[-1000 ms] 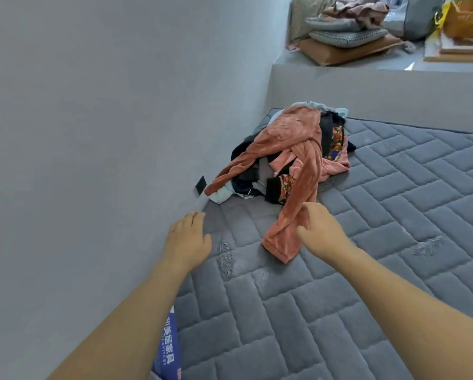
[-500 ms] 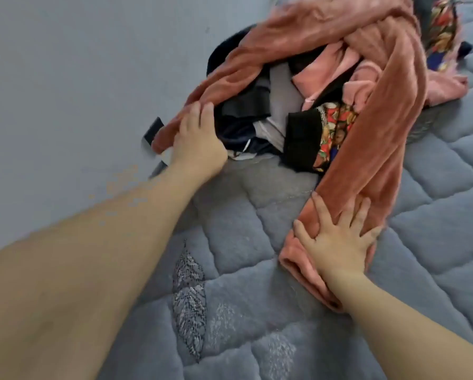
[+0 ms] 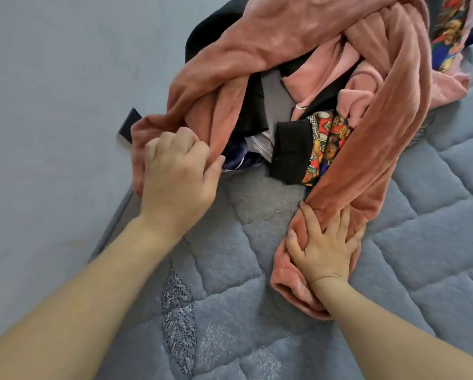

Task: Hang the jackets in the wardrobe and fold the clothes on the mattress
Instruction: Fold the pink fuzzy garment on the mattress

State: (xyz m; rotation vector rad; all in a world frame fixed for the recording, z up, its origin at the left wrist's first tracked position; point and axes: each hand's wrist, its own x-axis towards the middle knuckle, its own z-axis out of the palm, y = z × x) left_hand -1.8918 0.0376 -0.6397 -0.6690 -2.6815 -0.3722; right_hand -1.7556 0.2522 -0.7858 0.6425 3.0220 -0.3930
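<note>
— Any writing we can read here?

— None that we can make out. The patterned cloth [image 3: 327,145] in the heap shows bright red, yellow and blue figures, but no letters we can read.

— Where are the clothes?

— Piled on the grey quilted mattress [image 3: 421,215], against the wall [image 3: 51,105]. The big salmon-pink fleece garment [image 3: 284,48] lies over the top of the heap, with black cloth [image 3: 291,149] and a paler pink piece [image 3: 323,69] under it.

— Which way does the pink fleece run?

— It has two long ends. One runs down and left toward the wall, the other comes down the right side toward us and ends on the mattress.

— And our hands?

— Our left hand [image 3: 175,171] has its fingers curled round the end by the wall, gripping it. Our right hand [image 3: 323,248] lies on the near end with fingers spread and bent, digging into the fleece.

— What's hidden?

— The heap's top and right side are cut off by the picture's edge. A small dark object [image 3: 129,127] sits by the wall, half behind the fleece; we cannot tell what it is.
</note>
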